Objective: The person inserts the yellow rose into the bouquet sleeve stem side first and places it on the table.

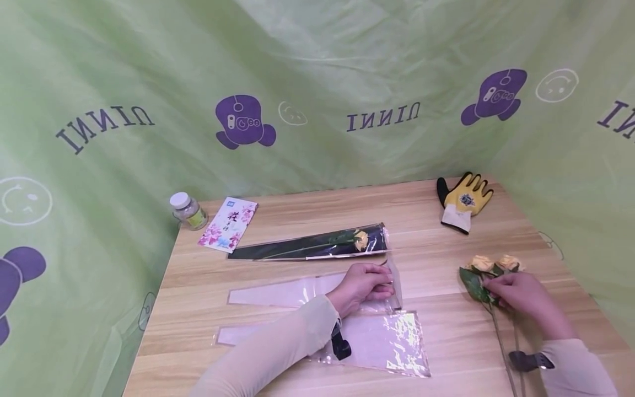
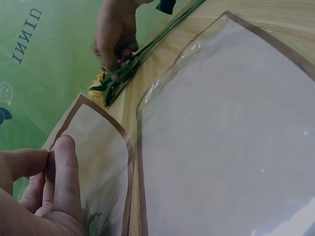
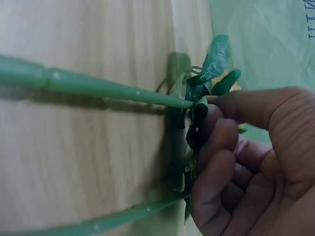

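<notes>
My left hand [image 1: 364, 288] pinches the open wide-end edge of a clear, brown-bordered flower sleeve [image 1: 278, 292] between thumb and fingers. In the left wrist view that edge lifts off the table beside a larger-looking second sleeve [image 2: 221, 123], which lies flat. At the right, two yellow roses [image 1: 482, 263] with long green stems lie side by side. My right hand [image 1: 523, 298] pinches one rose just below its bloom, among the leaves [image 3: 215, 58]. The second stem [image 3: 142, 211] runs beneath my curled fingers in the right wrist view.
Behind the sleeves lies a dark-backed sleeve [image 1: 297, 249] with a yellow rose [image 1: 361, 240] inside. A flower-printed packet [image 1: 230, 223] and a white-lidded jar [image 1: 190, 212] stand back left; a yellow glove [image 1: 466, 199] lies back right. Green cloth [image 1: 317, 165] surrounds the table.
</notes>
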The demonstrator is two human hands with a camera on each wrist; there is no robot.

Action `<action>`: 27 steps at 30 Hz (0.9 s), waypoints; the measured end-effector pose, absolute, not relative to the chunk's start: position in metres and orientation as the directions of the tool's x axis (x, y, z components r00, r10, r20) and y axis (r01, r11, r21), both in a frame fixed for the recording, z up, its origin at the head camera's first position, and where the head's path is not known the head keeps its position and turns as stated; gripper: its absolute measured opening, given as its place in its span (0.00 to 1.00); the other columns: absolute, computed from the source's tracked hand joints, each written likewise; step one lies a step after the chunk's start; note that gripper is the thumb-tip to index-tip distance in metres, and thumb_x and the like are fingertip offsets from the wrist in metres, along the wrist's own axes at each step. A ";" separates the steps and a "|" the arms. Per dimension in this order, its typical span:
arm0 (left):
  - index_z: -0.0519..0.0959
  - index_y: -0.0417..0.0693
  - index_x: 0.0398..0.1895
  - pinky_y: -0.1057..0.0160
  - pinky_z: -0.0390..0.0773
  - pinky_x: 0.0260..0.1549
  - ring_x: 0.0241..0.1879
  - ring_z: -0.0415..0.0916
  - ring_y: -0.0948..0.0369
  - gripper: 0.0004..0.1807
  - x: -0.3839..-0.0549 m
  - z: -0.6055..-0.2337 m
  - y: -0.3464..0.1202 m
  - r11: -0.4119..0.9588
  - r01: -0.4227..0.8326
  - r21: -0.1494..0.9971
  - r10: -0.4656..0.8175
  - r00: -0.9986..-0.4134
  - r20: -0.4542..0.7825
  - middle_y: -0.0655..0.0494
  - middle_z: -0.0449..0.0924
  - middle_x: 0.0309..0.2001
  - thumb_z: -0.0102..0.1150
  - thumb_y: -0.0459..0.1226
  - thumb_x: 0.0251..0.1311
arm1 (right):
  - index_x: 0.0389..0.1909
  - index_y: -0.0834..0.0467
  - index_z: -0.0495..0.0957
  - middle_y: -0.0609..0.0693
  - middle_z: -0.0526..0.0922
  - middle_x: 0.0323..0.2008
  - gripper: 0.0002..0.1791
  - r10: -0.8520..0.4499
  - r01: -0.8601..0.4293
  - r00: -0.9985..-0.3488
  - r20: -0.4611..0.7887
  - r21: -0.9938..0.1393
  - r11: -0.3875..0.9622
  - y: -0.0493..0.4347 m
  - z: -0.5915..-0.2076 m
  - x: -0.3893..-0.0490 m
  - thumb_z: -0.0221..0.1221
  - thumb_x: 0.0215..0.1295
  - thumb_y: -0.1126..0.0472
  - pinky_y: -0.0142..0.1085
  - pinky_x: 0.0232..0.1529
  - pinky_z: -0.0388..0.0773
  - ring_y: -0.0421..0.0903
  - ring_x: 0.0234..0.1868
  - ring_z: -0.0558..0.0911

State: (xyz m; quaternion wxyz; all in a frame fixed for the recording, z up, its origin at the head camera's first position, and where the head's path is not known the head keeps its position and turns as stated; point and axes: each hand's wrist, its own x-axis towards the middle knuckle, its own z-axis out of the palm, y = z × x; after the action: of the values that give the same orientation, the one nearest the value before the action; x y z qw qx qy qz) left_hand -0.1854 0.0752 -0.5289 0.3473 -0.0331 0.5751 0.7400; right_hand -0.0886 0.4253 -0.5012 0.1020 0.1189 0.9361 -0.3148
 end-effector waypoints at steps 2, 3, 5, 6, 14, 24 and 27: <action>0.85 0.37 0.40 0.60 0.90 0.33 0.25 0.85 0.58 0.06 -0.185 -0.529 0.076 -0.093 -0.548 0.831 0.478 -0.757 -0.446 0.41 0.86 0.32 0.66 0.25 0.60 | 0.42 0.70 0.83 0.53 0.82 0.31 0.25 0.163 0.289 -0.952 -0.258 -0.591 0.753 0.422 -0.497 -0.088 0.56 0.76 0.49 0.36 0.30 0.75 0.47 0.32 0.76; 0.85 0.37 0.40 0.60 0.90 0.33 0.25 0.85 0.58 0.06 -0.185 -0.530 0.076 -0.093 -0.548 0.831 0.479 -0.757 -0.445 0.40 0.86 0.32 0.66 0.25 0.60 | 0.43 0.70 0.82 0.53 0.82 0.33 0.25 0.169 0.297 -0.951 -0.257 -0.620 0.726 0.420 -0.494 -0.088 0.56 0.76 0.48 0.36 0.30 0.76 0.47 0.33 0.76; 0.85 0.37 0.40 0.60 0.90 0.33 0.26 0.85 0.58 0.06 -0.186 -0.530 0.076 -0.093 -0.546 0.833 0.478 -0.758 -0.444 0.41 0.86 0.33 0.66 0.25 0.60 | 0.43 0.70 0.79 0.54 0.80 0.35 0.25 0.173 0.305 -0.951 -0.255 -0.698 0.648 0.414 -0.484 -0.088 0.55 0.77 0.48 0.37 0.32 0.77 0.47 0.35 0.75; 0.85 0.38 0.40 0.60 0.90 0.33 0.26 0.85 0.58 0.07 -0.186 -0.531 0.076 -0.099 -0.547 0.831 0.475 -0.760 -0.444 0.40 0.86 0.33 0.66 0.25 0.60 | 0.44 0.68 0.78 0.53 0.79 0.35 0.24 0.178 0.308 -0.951 -0.252 -0.740 0.597 0.410 -0.479 -0.089 0.55 0.77 0.47 0.37 0.32 0.78 0.47 0.35 0.76; 0.84 0.37 0.41 0.60 0.90 0.34 0.26 0.85 0.58 0.08 -0.189 -0.532 0.074 -0.114 -0.548 0.829 0.479 -0.761 -0.437 0.40 0.86 0.33 0.67 0.25 0.59 | 0.40 0.60 0.83 0.50 0.84 0.29 0.06 0.229 0.047 -0.970 -0.077 -0.990 -0.133 0.374 -0.440 -0.099 0.59 0.75 0.64 0.30 0.28 0.85 0.41 0.29 0.82; 0.84 0.36 0.43 0.61 0.90 0.33 0.25 0.85 0.58 0.09 -0.185 -0.527 0.076 -0.107 -0.549 0.829 0.490 -0.754 -0.437 0.40 0.86 0.33 0.66 0.24 0.60 | 0.42 0.71 0.77 0.60 0.84 0.32 0.06 0.481 -0.325 -0.875 0.058 -0.807 -0.493 0.336 -0.444 -0.116 0.62 0.70 0.71 0.35 0.31 0.89 0.49 0.29 0.85; 0.84 0.37 0.43 0.61 0.90 0.33 0.25 0.85 0.58 0.08 -0.185 -0.527 0.078 -0.114 -0.554 0.825 0.491 -0.753 -0.438 0.40 0.86 0.33 0.65 0.24 0.60 | 0.43 0.72 0.77 0.61 0.85 0.32 0.10 0.573 -0.367 -0.818 0.058 -0.819 -0.441 0.332 -0.448 -0.118 0.64 0.68 0.70 0.35 0.28 0.89 0.49 0.27 0.86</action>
State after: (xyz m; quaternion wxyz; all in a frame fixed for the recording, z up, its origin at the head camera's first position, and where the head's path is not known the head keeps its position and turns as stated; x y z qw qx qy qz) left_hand -0.1854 0.0781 -0.5267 0.3503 -0.0278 0.5659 0.7458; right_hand -0.1185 0.3325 -0.4476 -0.2795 0.1145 0.4488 -0.8410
